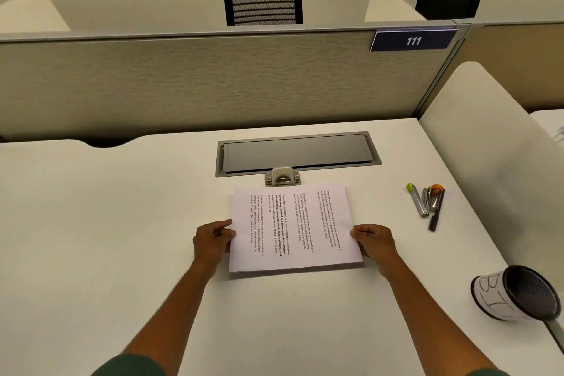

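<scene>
Fingers [225,224] of left hand [213,243] and right hand [374,241]: curled, pinching the left and right edges of paper stack [293,230]. Location: desk [122,223] centre, just near of cable hatch [297,151]. Handling, judged: light, limp, loose sheets prone to slip; grip both side edges midway, keep level. Right: stationery [427,204], tipped mesh cup [518,293].
</scene>
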`<state>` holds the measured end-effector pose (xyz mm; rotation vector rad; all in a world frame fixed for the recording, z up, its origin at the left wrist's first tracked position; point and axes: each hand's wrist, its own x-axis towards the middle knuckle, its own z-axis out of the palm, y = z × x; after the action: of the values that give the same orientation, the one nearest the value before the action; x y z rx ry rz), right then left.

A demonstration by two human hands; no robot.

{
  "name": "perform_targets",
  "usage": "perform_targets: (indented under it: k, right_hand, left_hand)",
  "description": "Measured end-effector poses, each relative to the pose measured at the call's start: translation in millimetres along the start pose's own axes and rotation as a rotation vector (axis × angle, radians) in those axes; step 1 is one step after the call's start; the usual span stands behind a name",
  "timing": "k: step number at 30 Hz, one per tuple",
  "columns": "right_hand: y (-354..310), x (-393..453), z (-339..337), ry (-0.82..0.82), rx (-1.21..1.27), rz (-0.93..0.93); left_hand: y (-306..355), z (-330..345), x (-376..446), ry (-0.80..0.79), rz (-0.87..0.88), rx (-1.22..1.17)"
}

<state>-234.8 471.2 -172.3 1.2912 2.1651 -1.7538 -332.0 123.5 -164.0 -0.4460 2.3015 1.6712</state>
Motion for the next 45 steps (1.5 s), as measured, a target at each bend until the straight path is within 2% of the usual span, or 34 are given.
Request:
perform_targets:
  k: [45]
  right_hand:
    - [-18, 19, 20, 0.043, -0.005, -0.053]
  left_hand:
    - [10, 8, 27, 0.046, 0.006, 0.068]
